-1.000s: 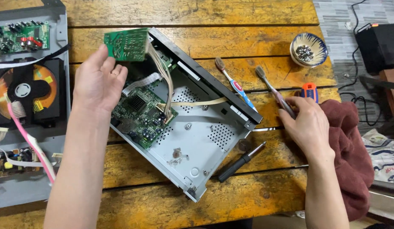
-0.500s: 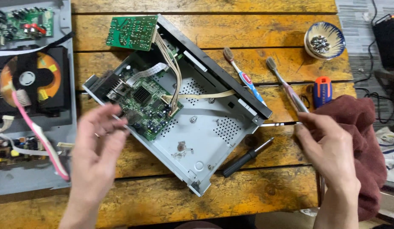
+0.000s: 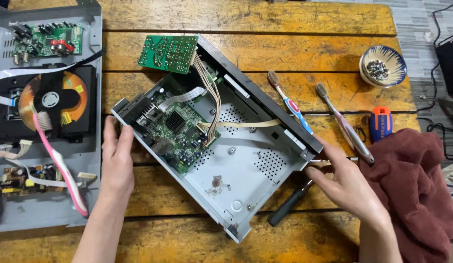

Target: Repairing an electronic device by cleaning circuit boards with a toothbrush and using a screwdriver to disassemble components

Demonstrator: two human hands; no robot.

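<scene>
Both our hands had come to the opened player chassis [image 3: 236, 180].

Where a moment before our left hand [image 3: 117, 158] hovered over the main circuit board [image 3: 175, 131] and our right hand [image 3: 346, 182] was off by the maroon cloth [image 3: 414, 190], the left now lay flat against the chassis's rear corner, fingers together and thumb apart, and the right pressed its fingertips to the front corner by the black front panel [image 3: 265, 95], fingers loosely spread, clamped on nothing we could see. The chassis sat tilted across the wooden table [image 3: 294, 19], the small green board [image 3: 169, 52] on its wires at the upper edge, a black-handled screwdriver [image 3: 291, 204] under the right hand. We judged the grip meant steadying or turning the chassis.
</scene>
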